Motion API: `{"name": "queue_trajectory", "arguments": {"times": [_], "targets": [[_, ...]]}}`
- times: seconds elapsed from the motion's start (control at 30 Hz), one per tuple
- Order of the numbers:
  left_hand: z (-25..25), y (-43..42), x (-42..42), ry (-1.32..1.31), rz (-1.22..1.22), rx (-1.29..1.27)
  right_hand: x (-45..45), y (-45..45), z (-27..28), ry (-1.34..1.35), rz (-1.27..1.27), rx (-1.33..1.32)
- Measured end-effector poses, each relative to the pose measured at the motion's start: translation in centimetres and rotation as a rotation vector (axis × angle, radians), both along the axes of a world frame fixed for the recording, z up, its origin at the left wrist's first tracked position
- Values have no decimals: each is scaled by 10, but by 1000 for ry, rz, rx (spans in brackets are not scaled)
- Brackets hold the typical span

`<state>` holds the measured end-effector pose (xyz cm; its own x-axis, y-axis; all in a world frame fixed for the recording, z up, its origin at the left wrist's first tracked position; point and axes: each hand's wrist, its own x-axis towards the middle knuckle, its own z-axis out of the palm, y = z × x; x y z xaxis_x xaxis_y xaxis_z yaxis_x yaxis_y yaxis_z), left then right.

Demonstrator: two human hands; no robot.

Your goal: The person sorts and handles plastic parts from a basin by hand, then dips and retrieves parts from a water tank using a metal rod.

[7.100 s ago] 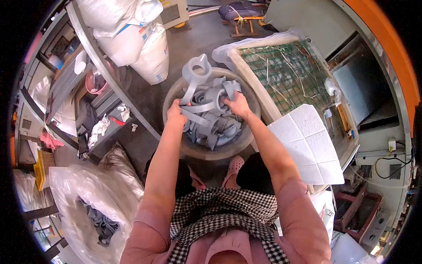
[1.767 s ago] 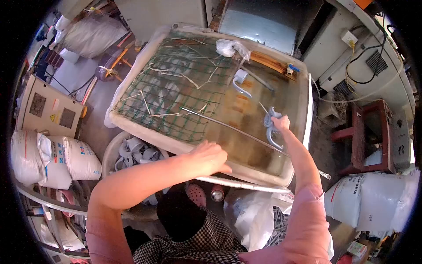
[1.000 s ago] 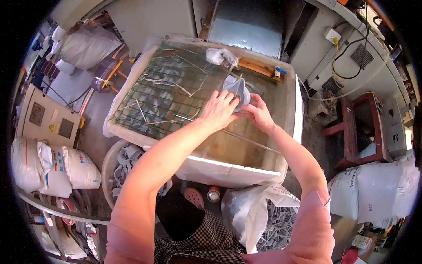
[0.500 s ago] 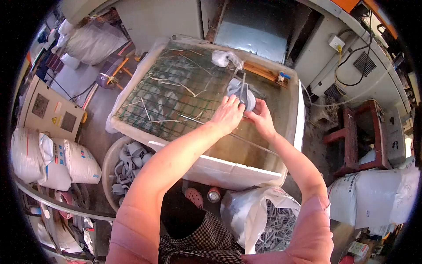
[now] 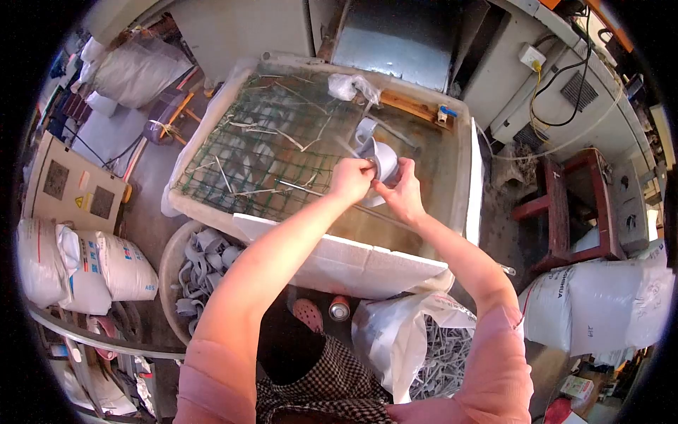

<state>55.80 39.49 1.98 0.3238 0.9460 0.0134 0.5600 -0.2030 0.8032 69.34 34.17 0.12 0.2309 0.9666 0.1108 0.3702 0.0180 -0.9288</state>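
Note:
Over the water tank (image 5: 339,265), both of my hands are closed on one grey curved plastic part (image 5: 383,159). My left hand (image 5: 353,178) pinches its left side, with a thin blurred strip sticking out above the fingers. My right hand (image 5: 402,191) grips the part's lower right side. Green netting (image 5: 261,152) covers the tank's left half, with pale thin strips lying on it and grey parts under it. A metal rod (image 5: 304,189) crosses the tank just below my hands.
A round tub of grey parts (image 5: 201,272) stands left of the tank. A white sack of thin grey strips (image 5: 441,353) and a can (image 5: 340,308) are at the near side. A red-brown frame (image 5: 558,212) and white bags (image 5: 593,304) stand at right.
Since the view with my right hand out over the tank's right side, both hands have come together on the grey part. In the last half second the part has turned and the strip has swung left.

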Motion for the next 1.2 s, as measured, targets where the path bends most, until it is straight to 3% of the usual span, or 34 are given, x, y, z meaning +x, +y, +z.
{"name": "queue_trajectory", "arguments": {"times": [0.03,0.07,0.13,0.17,0.2,0.27,0.4,0.47,0.5,0.57,0.6,0.67,0.73,0.8,0.87,0.9,0.93,0.97,1.0,1.03,1.07,1.13,1.2], "targets": [[-4,-1,1,77,-27,285,-5,2,-1,-68,-33,36],[-8,-1,2,75,-27,277,-9,2,-1,-135,-66,70],[-8,7,6,85,87,96,-10,5,-4,-116,-93,-15],[-12,18,4,-347,217,-449,-8,9,-13,-44,-80,13],[-20,21,2,-347,215,-448,-6,13,-23,27,-66,42],[-11,17,-3,-879,293,-673,4,21,-40,180,-58,42],[6,20,-13,-787,425,-772,33,31,-61,89,-215,-75],[24,12,-10,-434,306,-559,37,30,-53,256,-214,-180],[30,2,-8,-471,218,-510,41,31,-59,260,-220,-182],[50,-28,-6,-478,136,-413,59,35,-87,-306,-186,-105],[60,-47,-4,-488,48,-321,67,24,-72,-418,-119,-150],[79,-90,-13,-333,-226,-147,97,4,-54,-437,125,-376],[96,-157,-10,-444,-386,-292,130,-19,-49,-388,333,-644],[100,-220,0,-407,-617,-258,147,-63,-42,-227,290,-830],[85,-271,16,-362,-787,-256,168,-92,-59,-1022,649,-593],[62,-298,26,-357,-835,-253,158,-105,-32,-1007,732,-816],[45,-316,32,-352,-876,-245,163,-114,-52,-1045,715,-915],[48,-324,30,-350,-867,-228,155,-128,-42,-993,624,-889],[52,-329,29,-239,-902,-20,158,-136,-57,-926,511,-885],[58,-332,28,-122,-929,184,156,-144,-61,-1034,491,-822],[70,-327,24,-111,-916,195,155,-151,-67,-1136,470,-755],[91,-295,8,-154,-815,247,154,-152,-83,-1170,427,-735],[88,-253,-18,12,-529,365,162,-145,-102,-1208,386,-711]]}}
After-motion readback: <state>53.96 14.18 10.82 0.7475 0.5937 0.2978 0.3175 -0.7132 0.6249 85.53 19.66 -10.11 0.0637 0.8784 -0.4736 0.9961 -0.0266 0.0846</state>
